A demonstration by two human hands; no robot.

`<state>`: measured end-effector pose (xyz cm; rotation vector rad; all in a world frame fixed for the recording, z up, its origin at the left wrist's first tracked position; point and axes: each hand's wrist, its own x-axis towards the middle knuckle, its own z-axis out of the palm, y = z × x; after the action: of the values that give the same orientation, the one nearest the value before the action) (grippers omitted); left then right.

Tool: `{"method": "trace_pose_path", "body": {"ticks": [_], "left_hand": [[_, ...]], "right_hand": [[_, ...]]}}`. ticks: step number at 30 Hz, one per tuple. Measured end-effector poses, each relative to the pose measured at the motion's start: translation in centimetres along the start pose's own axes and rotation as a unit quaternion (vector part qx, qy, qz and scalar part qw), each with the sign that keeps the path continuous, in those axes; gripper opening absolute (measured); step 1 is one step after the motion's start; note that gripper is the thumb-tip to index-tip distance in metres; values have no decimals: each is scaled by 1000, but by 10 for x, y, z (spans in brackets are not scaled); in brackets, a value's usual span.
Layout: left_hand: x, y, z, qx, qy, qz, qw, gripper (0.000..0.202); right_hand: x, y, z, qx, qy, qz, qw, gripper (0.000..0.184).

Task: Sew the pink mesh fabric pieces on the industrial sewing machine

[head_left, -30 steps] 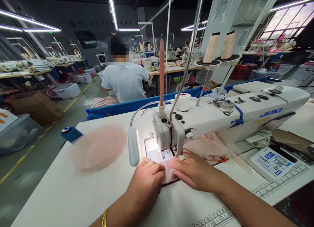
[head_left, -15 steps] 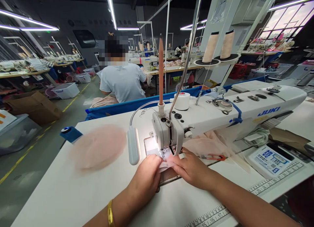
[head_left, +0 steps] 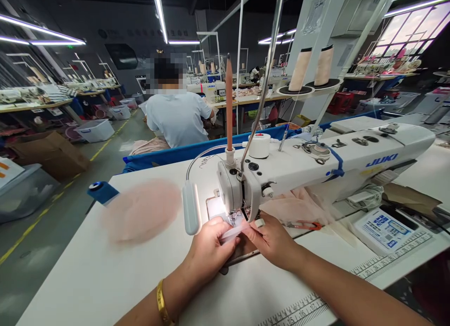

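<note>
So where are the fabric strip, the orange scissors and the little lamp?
fabric strip [head_left: 232, 232]: head view, middle of the pale strip.
orange scissors [head_left: 306, 225]: head view, the handle.
lamp [head_left: 190, 208]: head view, its grey head.

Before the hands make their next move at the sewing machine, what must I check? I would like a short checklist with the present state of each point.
1. Left hand and right hand both pinch the fabric strip: ok.
2. Strip end under the machine head: cannot tell, hidden.
3. Lamp lights the needle plate: ok.
4. Fingertips clear of the needle: cannot tell, too small to see.
5. Orange snips lie apart from both hands: ok.
</note>
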<state>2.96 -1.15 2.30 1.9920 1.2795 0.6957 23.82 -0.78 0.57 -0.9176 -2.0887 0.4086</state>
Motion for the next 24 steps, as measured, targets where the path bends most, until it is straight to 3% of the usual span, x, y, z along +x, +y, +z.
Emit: {"method": "trace_pose_path", "body": {"ticks": [3,8,10,24], "left_hand": [[-5,-4,1,35,11,77,996,30],[-24,-13,7,158,44,254,953,23],[-31,-14,8,176,37,285,941,23],[-26,-14,6,227,49,286,930,26]], "right_hand": [[-3,3,-6,-45,-25,-32,998,46],[-8,-5,-25,-98,-225,-74,967,37],[-8,-12,-31,-112,-258,-60,958,31],[-2,-13,-29,-161,-273,-17,948,29]]}}
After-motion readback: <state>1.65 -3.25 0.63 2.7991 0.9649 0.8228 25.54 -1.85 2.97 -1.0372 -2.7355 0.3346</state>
